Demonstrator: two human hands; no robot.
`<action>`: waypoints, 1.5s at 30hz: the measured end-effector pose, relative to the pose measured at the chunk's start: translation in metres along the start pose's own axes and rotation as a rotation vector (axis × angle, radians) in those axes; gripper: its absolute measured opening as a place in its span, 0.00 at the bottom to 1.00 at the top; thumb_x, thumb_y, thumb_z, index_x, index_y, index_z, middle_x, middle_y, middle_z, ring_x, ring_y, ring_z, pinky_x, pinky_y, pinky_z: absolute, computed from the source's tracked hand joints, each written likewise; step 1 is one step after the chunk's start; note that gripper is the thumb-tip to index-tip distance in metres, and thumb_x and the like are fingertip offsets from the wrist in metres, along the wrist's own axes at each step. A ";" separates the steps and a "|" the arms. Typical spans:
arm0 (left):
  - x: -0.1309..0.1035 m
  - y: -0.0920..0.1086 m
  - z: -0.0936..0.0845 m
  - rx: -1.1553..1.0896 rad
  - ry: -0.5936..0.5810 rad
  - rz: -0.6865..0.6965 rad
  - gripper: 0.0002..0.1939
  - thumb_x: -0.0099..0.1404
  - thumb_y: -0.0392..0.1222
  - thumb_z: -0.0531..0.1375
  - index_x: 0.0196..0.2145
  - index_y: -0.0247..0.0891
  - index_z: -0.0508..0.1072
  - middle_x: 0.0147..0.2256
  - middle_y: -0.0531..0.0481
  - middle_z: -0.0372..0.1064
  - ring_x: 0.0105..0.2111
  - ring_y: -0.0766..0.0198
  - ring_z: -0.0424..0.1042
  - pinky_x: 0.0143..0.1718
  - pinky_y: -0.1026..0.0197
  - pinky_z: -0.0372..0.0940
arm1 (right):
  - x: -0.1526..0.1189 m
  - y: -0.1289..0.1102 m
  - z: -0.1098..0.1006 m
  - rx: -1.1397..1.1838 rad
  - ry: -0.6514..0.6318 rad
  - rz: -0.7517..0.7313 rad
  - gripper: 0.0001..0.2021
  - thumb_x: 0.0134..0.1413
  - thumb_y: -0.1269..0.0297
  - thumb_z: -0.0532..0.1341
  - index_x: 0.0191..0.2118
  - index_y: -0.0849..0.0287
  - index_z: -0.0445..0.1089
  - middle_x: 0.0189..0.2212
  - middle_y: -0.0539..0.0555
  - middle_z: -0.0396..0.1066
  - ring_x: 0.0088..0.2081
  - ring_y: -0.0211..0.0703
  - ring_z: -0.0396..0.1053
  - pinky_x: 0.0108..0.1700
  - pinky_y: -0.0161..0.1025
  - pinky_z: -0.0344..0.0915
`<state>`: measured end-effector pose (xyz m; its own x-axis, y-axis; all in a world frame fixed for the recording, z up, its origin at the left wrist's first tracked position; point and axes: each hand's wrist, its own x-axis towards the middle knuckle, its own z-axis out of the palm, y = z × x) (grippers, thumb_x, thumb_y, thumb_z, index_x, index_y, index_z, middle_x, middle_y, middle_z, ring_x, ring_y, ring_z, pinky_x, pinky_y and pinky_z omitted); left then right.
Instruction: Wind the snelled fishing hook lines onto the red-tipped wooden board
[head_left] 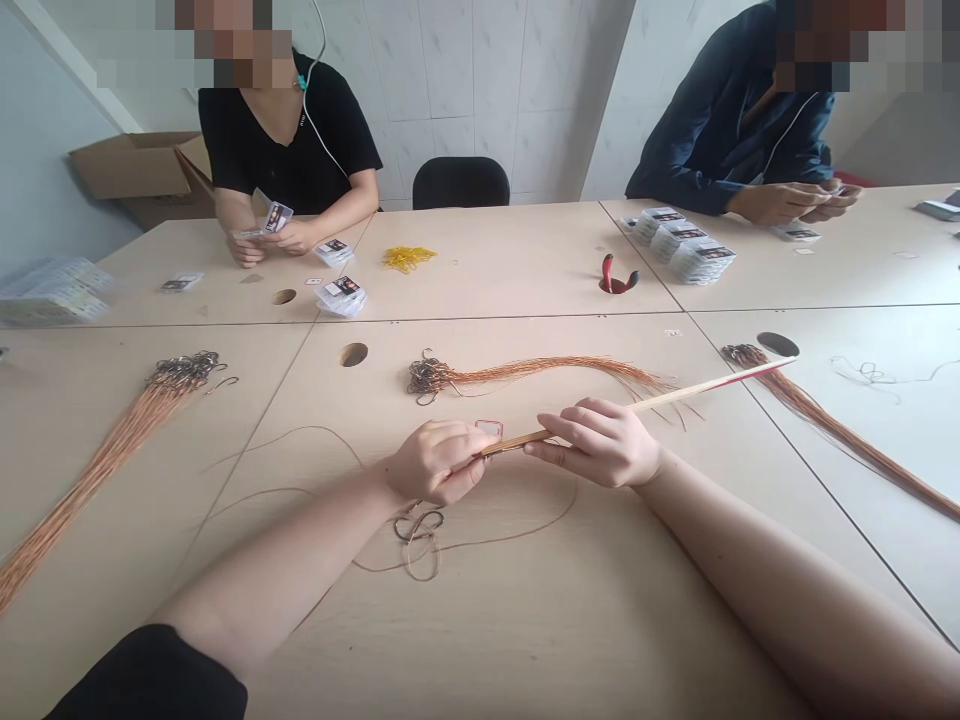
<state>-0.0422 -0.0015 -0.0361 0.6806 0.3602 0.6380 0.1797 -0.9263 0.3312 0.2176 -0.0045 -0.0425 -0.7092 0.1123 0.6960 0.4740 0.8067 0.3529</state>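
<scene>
A slim wooden stick (pixel 697 390) with a reddish stripe near its far tip slants up to the right across the table. My right hand (pixel 604 442) is closed around its middle, thumb underneath. Its near end is pinched by my left hand (pixel 439 462), where a small dark metal piece lies along the wood, partly hidden by the fingers. Below my left hand, loose fish hooks (pixel 420 522) lie on the table with thin brown line (pixel 517 543) looping around them. Just beyond my hands rests a bundle of hooks (pixel 429 377) with long orange-brown lines (pixel 555 370).
More hook bundles lie at the left (pixel 184 372) and right (pixel 746 353). Red-handled pliers (pixel 609 275) stand in a table hole. Yellow strips (pixel 407 259) and stacked packets (pixel 690 245) sit farther back. Two people (pixel 292 150) work across the table; a black chair (pixel 461 183) stands between them.
</scene>
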 end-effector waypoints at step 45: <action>0.013 -0.015 0.008 -1.154 0.035 -1.265 0.07 0.53 0.35 0.61 0.31 0.31 0.67 0.27 0.51 0.66 0.23 0.69 0.73 0.19 0.74 0.61 | 0.007 -0.007 0.013 0.173 -0.508 0.353 0.20 0.62 0.62 0.49 0.58 0.59 0.57 0.43 0.59 0.66 0.41 0.45 0.64 0.43 0.41 0.61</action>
<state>-0.0307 0.0158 -0.0379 0.5112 0.7671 -0.3875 -0.0247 0.4638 0.8856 0.2026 -0.0023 -0.0480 -0.7045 0.6151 0.3540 0.6635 0.7479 0.0208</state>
